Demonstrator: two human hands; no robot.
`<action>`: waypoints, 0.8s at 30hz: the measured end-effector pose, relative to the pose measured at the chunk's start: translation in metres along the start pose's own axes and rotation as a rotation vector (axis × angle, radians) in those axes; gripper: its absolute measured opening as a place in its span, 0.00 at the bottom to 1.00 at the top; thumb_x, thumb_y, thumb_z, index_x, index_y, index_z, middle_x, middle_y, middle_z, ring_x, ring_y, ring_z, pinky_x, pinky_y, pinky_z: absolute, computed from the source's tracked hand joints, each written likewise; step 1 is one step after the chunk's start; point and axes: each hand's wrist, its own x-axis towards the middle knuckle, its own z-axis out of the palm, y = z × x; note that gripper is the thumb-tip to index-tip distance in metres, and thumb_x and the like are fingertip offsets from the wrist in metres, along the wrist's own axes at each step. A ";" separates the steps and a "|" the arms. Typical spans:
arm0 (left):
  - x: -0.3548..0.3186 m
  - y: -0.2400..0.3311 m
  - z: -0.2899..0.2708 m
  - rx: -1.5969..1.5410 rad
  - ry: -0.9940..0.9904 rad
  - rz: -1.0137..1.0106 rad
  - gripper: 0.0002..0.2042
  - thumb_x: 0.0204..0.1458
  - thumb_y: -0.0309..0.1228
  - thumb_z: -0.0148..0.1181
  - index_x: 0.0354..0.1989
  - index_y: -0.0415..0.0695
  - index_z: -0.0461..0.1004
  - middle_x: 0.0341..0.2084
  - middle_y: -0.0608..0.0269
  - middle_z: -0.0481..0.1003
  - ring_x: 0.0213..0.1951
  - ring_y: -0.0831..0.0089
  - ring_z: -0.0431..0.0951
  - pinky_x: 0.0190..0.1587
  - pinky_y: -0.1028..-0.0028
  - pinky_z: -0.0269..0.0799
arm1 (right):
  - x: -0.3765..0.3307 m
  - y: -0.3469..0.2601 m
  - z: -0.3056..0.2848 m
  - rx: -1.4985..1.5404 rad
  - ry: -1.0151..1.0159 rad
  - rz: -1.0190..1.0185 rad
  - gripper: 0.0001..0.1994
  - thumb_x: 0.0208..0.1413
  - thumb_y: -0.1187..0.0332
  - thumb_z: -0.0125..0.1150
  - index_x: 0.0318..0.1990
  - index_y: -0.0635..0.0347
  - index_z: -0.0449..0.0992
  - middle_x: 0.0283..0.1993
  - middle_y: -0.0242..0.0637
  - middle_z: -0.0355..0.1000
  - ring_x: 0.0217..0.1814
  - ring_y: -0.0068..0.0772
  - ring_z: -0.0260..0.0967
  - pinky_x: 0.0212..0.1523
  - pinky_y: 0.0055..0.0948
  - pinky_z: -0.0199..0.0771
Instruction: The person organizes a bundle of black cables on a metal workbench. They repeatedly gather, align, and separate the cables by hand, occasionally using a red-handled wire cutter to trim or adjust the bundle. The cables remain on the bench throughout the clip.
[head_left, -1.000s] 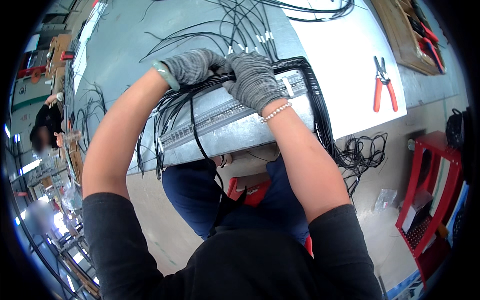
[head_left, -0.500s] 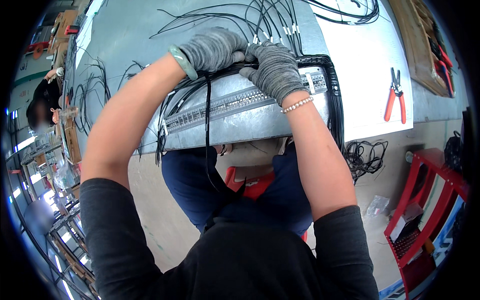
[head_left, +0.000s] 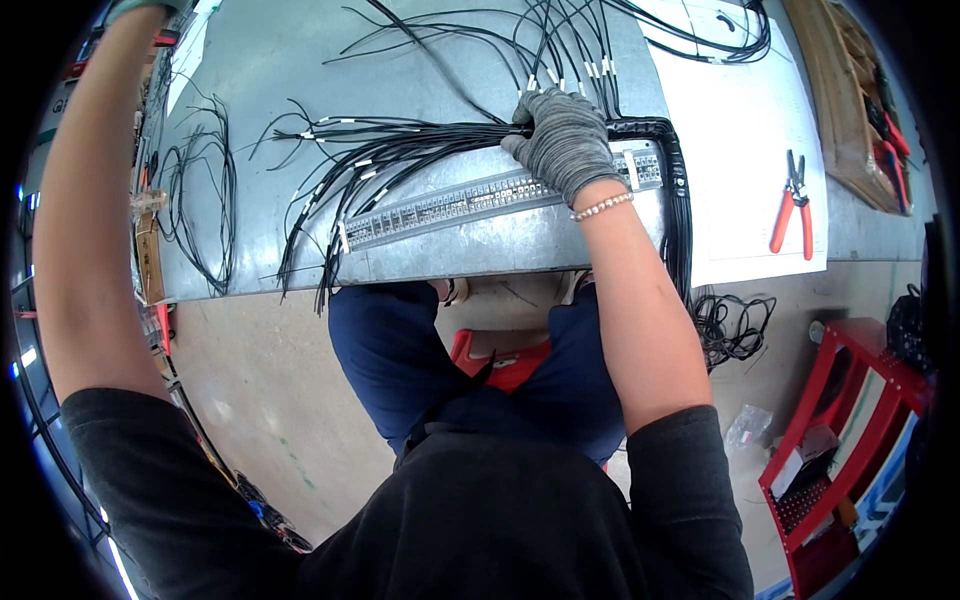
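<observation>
My gloved right hand [head_left: 566, 140] is closed around a bundle of black wires [head_left: 430, 131] on the grey metal table. Left of the grip the wires fan out, many with white marker sleeves. A dark strip [head_left: 432, 55] runs from the bundle beside my right hand up to the top edge, fairly straight. My left forearm [head_left: 95, 210] reaches up along the left side; the hand lies beyond the top edge, so its fingers and anything in them are hidden. Just below the bundle lies a long terminal strip on a rail [head_left: 450, 212], partly under my right wrist.
Red-handled pliers [head_left: 792, 212] lie on a white paper sheet [head_left: 730, 130] at right. Beyond stands a wooden box [head_left: 835, 100] with tools. Loose wires [head_left: 225, 190] lie at the table's left. Coiled wires [head_left: 735, 325] hang beside the front edge, near a red rack [head_left: 850, 400].
My left hand has left the bundle and swung far up and left, out of view. The dark strip that hung toward my lap now stretches upward. My right hand stays on the bundle.
</observation>
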 end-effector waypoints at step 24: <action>-0.157 0.261 0.031 -1.091 -0.098 0.481 0.17 0.48 0.38 0.57 0.46 0.45 0.71 0.38 0.52 0.73 0.43 0.54 0.74 0.46 0.59 0.70 | 0.003 0.022 0.005 0.004 0.087 -0.018 0.08 0.45 0.67 0.62 0.34 0.49 0.81 0.37 0.35 0.76 0.44 0.39 0.73 0.50 0.36 0.70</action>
